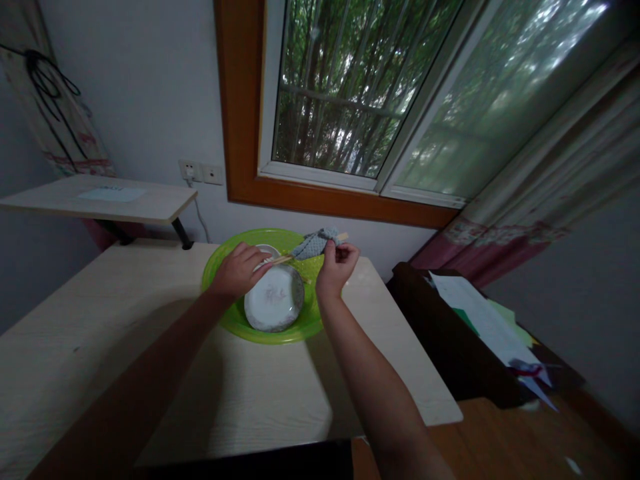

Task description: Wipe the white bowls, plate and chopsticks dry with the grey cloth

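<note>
Over a green basin (270,337), my left hand (239,270) is closed on the thin ends of wooden chopsticks (283,259). A grey textured cloth (312,245) is wrapped around their other part, and the chopstick ends stick out past it on the right. My right hand (337,264) pinches the cloth around the chopsticks, above the basin's right rim. Inside the basin lies a white plate (274,299) with a faint floral mark. Behind it, a smaller white dish (270,250) is partly hidden by my left hand.
The basin stands on a light wooden table (260,400). A small raised shelf (100,198) with a paper is at the back left. A dark cabinet with papers (470,300) stands to the right. Behind the table are a wall and a window (360,100).
</note>
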`<state>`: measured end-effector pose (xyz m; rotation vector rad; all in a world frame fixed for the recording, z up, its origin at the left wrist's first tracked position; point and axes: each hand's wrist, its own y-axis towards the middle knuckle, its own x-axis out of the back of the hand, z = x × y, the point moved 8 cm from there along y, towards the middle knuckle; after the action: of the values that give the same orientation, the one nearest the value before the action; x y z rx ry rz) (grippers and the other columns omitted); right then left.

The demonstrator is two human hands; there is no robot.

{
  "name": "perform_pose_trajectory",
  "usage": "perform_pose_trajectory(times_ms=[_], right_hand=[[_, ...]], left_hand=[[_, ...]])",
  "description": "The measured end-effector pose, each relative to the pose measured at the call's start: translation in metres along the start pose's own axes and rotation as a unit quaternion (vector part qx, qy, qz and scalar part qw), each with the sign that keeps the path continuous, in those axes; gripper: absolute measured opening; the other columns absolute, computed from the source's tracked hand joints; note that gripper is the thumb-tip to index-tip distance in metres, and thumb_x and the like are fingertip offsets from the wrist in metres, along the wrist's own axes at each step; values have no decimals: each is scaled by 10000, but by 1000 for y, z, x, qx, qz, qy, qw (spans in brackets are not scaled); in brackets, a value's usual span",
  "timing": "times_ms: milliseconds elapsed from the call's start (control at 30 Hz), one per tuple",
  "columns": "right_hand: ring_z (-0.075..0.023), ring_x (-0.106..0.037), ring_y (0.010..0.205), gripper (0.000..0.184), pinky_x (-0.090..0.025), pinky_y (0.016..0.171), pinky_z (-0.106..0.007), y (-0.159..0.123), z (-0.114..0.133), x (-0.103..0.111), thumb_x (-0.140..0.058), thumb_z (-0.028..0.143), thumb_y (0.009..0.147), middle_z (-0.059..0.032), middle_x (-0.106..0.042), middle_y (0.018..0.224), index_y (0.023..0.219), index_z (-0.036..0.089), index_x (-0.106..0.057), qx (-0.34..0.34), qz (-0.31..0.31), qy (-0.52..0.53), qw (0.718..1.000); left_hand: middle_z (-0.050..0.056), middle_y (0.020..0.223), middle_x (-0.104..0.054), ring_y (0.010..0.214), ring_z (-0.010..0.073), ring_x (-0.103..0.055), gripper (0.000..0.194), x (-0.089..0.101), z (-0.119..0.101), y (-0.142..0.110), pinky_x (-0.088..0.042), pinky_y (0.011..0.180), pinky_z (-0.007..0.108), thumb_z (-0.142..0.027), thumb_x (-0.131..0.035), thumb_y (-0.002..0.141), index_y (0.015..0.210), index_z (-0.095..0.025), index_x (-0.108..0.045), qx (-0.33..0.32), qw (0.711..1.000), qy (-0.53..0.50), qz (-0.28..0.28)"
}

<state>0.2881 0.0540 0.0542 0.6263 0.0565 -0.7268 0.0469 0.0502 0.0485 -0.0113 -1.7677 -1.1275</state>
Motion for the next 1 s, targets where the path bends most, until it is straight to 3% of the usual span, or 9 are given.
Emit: perform_pose_trajectory(times_ms=[200, 433, 533, 800, 1000], right_hand=[[-161, -472, 734, 370, -421, 643, -281, 2, 3, 0, -580, 568, 919, 0, -434, 878, 957, 262, -377, 44, -3, -25, 999], [-148, -472, 735, 362, -430, 654, -269, 2, -3, -4, -684, 501, 859, 7, -466, 874, 952, 248, -442, 14, 23, 25, 999], [-149, -490, 748, 367, -447, 685, -275, 0, -5, -11, -695, 509, 845, 15, -475, 845, 928, 246, -452, -4, 65, 23, 998], [-143, -536, 728, 349, -456, 651, -260, -19, -14, -45, -754, 465, 794, 31, -530, 792, 848, 237, -496, -43, 248, 43, 967], [-123, -509, 661, 341, -429, 613, -246, -18, -20, -44, -743, 448, 802, 54, -503, 772, 866, 244, -477, -49, 237, 40, 969]], left_hand=[[94, 953, -750, 927, 263, -618, 272, -7, 1, -3, -481, 865, 423, -358, -569, 1002, 1057, -212, -792, -16, 1000, 15, 22], [92, 916, -733, 917, 255, -587, 333, -9, 1, -2, -468, 873, 418, -326, -489, 1045, 1136, -206, -786, -21, 999, 25, 29], [95, 932, -728, 942, 260, -576, 323, -9, -1, -1, -465, 880, 425, -343, -506, 1040, 1136, -217, -787, -30, 999, 30, 31], [99, 959, -726, 972, 273, -574, 256, -8, -5, -2, -472, 887, 431, -284, -555, 1010, 1097, -191, -778, -52, 997, 42, 34], [93, 966, -729, 965, 265, -584, 218, -6, -8, -1, -471, 884, 427, -284, -588, 991, 1038, -205, -786, -57, 998, 20, 27]])
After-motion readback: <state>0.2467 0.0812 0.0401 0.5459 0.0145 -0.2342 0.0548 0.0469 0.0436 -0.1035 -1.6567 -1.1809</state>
